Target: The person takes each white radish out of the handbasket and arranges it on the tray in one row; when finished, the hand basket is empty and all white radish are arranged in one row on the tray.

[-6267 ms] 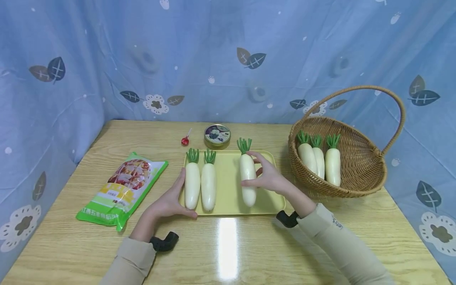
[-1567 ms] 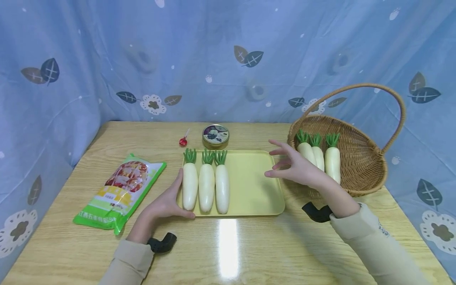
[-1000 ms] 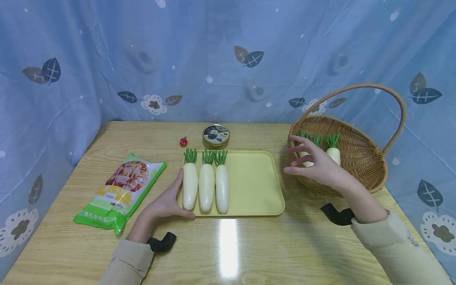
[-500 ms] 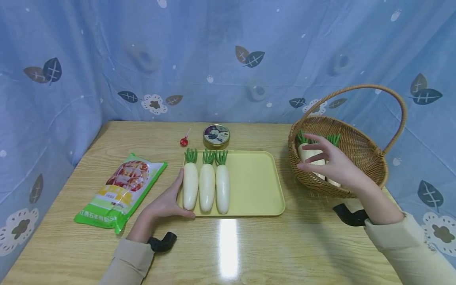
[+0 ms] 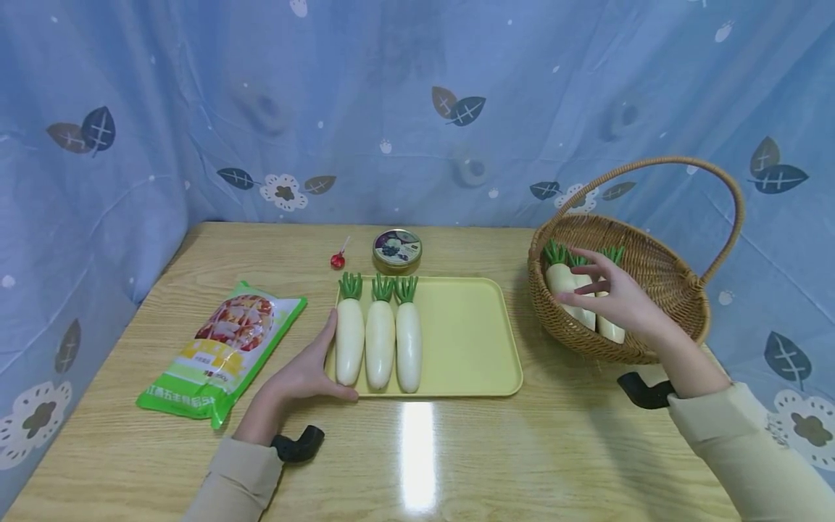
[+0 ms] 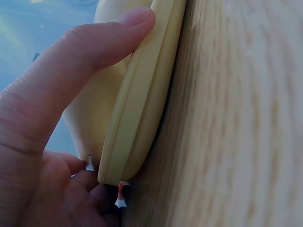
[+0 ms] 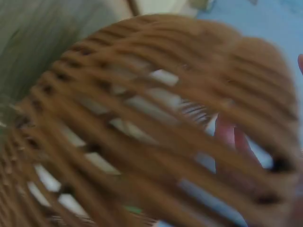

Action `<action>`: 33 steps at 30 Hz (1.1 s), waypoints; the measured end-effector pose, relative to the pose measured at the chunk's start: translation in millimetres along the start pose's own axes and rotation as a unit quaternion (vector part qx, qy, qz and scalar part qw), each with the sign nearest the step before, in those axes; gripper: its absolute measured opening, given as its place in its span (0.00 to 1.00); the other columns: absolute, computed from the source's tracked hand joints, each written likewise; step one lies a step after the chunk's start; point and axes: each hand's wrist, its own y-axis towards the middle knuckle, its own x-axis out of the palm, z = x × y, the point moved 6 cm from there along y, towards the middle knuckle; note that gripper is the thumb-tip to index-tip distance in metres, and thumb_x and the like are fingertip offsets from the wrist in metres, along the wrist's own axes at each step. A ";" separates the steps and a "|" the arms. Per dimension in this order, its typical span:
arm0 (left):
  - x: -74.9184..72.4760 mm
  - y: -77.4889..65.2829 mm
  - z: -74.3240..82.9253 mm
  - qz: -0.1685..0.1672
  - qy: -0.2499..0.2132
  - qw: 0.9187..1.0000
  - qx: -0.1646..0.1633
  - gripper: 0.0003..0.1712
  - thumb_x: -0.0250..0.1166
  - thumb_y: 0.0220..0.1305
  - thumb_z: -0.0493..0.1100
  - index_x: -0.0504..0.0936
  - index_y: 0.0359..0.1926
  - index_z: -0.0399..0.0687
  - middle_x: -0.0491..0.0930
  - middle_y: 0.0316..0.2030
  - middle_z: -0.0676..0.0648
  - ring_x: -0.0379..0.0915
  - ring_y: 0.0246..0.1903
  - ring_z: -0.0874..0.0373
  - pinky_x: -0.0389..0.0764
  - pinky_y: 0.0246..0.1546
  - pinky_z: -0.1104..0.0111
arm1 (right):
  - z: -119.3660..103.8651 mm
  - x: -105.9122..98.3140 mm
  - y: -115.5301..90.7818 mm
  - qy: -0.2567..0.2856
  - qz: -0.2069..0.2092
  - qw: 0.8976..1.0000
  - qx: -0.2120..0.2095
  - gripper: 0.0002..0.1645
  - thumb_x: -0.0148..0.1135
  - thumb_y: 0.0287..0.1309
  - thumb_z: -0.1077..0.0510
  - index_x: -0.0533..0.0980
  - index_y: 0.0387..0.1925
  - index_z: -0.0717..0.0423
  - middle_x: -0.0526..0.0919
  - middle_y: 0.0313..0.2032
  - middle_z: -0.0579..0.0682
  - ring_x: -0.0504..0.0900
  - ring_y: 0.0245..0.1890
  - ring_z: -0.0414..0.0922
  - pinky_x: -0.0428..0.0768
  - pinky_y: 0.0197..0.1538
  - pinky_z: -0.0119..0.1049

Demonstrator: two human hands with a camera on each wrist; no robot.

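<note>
Three white radishes with green tops lie side by side on the left half of a yellow tray. My left hand holds the tray's front left corner; in the left wrist view its thumb lies on the tray's rim. My right hand is over a wicker basket, thumb and fingers spread above white radishes inside. Its fingers overlap the middle radish there and hide part of it. In the right wrist view the basket's weave covers most of that hand.
A green and white food bag lies left of the tray. Behind the tray are a round tin and a red lollipop. The basket's tall handle arches up at the right, near the blue curtain.
A third radish has been set down beside the other two on the tray. My right hand has let it go and moved right, over the basket. My left hand stays at the tray.
</note>
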 end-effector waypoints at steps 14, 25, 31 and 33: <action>0.1 -1.2 1.3 -0.001 0.012 1.000 -0.003 0.81 0.80 0.31 0.48 0.23 0.69 0.44 0.27 0.69 0.39 0.27 0.68 0.45 0.40 0.64 0.50 | 29.8 6.9 17.5 -0.022 -0.012 1.000 0.007 0.49 0.56 0.60 0.47 0.40 0.70 0.59 0.52 0.62 0.72 0.63 0.55 0.68 0.71 0.47 0.59; -0.1 -0.6 1.2 0.000 0.013 1.000 -0.007 0.82 0.80 0.30 0.48 0.22 0.69 0.45 0.27 0.70 0.40 0.27 0.68 0.45 0.40 0.65 0.50 | 43.4 9.8 33.4 -0.023 -0.032 0.999 0.026 0.52 0.59 0.59 0.50 0.36 0.70 0.61 0.47 0.62 0.76 0.69 0.50 0.68 0.79 0.39 0.49; -0.5 -0.3 0.5 0.003 0.015 1.000 -0.004 0.82 0.80 0.30 0.48 0.23 0.69 0.45 0.27 0.70 0.40 0.27 0.68 0.45 0.40 0.64 0.50 | 45.0 11.4 38.7 -0.035 -0.048 0.998 0.025 0.52 0.59 0.58 0.53 0.37 0.69 0.63 0.46 0.62 0.77 0.72 0.46 0.67 0.78 0.38 0.50; -0.4 -0.5 0.1 0.003 0.018 1.000 -0.003 0.82 0.80 0.30 0.48 0.23 0.69 0.44 0.26 0.69 0.39 0.27 0.68 0.45 0.40 0.65 0.50 | 45.2 13.4 39.7 -0.055 -0.048 0.997 0.018 0.51 0.59 0.57 0.55 0.39 0.69 0.66 0.45 0.62 0.78 0.66 0.51 0.70 0.76 0.40 0.53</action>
